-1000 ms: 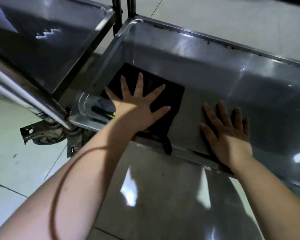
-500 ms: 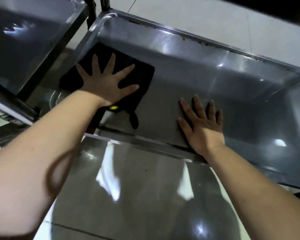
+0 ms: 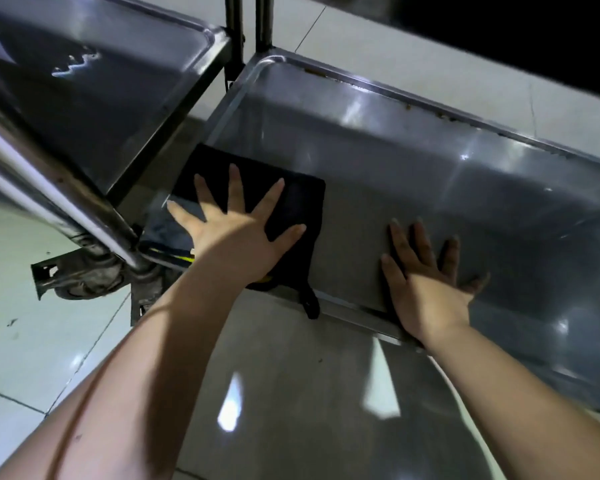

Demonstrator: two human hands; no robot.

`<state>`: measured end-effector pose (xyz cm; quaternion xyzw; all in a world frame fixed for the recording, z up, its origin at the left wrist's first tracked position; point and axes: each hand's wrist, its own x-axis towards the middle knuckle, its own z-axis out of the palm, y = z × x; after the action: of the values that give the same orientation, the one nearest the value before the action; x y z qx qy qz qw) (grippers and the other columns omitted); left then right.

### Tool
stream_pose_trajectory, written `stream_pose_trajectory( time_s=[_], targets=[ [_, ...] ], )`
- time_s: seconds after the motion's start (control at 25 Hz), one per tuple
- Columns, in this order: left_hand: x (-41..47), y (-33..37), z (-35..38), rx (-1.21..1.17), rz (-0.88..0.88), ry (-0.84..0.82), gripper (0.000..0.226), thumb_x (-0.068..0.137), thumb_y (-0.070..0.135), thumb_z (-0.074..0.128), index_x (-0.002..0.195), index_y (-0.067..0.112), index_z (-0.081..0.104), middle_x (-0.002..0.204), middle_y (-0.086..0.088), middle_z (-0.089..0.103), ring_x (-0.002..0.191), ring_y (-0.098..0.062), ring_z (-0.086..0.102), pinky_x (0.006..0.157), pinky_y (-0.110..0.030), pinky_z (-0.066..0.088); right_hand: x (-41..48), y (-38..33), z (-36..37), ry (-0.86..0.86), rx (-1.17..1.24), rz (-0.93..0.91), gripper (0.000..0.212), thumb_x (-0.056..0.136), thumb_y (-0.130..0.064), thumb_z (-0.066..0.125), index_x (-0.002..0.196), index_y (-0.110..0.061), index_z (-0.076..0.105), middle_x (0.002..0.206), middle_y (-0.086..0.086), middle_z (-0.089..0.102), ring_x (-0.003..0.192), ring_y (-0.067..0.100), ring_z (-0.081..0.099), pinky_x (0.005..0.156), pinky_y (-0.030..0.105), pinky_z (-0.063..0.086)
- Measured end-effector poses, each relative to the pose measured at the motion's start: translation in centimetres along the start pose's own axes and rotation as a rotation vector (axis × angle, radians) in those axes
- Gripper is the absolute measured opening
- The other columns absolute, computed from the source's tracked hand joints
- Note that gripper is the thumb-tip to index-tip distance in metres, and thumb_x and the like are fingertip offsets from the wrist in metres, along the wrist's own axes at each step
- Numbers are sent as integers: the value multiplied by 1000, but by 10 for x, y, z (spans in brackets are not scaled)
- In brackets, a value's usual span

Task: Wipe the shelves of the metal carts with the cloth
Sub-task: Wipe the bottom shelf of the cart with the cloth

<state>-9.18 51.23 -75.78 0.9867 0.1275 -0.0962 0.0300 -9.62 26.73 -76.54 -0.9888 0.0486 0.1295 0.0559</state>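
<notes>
While spread left hand (image 3: 236, 237) pins cloth (image 3: 298, 202) at shelf's (image 3: 395, 168) left rim, spread right hand (image 3: 426, 292) rests flat.

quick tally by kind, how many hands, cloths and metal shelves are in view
hands: 2 (left hand, right hand)
cloth: 1, black
metal shelves: 2 (left shelf, right shelf)
total: 5

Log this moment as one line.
phase: wiping shelf | left hand: spread flat, pressing cloth at shelf's left end | right hand: flat on bare shelf near front rim
</notes>
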Motion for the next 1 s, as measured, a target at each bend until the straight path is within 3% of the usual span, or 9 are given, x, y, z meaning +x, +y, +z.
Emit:
stream_pose_trajectory(
  time_s=[0.2,0.32,0.44,0.68,0.88,1.0],
  targets=[
    [103,20,-21,-48,167,-6,79,76,89,16,146,59,-4,163,-4,-16,144,-46,-17,105,-75,-10,1,3,3,33,-6,9,55,95,-62,22,141,-64,-8,158,-25,-14,148,26,-16,108,71,-5],
    [133,40,-29,-60,136,-72,81,75,90,19,147,58,-3,162,-3,-18,143,-46,-18,105,-76,-9,1,3,3,26,-5,0,57,95,-62,23,143,-62,-9,159,-24,-14,148,26,-17,108,71,-8],
    [107,36,-24,-59,176,-39,80,73,92,17,144,62,-2,163,-1,-15,144,-45,-17,106,-75,-8,2,3,4,46,1,3,61,95,-62,22,145,-57,-12,158,-24,-16,148,25,-19,108,70,-12],
    [-52,1,3,16,150,-34,74,69,88,7,138,68,-8,162,-1,-16,145,-44,-14,106,-72,-6,4,3,7,59,-36,-2,61,95,-63,16,147,-52,-14,159,-20,-18,148,29,-18,107,73,-7],
    [-42,9,-13,-8,91,-214,70,74,89,14,134,71,-18,157,0,-32,141,-46,-25,106,-75,-9,0,14,-4,-9,-20,-130,59,98,-60,18,149,-49,-10,160,-18,-16,147,30,-18,107,71,-9],
    [-48,48,-8,51,122,-225,72,76,88,15,135,68,-21,155,-2,-36,138,-50,-28,102,-78,-7,-8,51,-13,-25,-31,-229,60,99,-58,20,150,-46,-8,162,-13,-10,149,28,-14,117,58,-3]
  ],
)
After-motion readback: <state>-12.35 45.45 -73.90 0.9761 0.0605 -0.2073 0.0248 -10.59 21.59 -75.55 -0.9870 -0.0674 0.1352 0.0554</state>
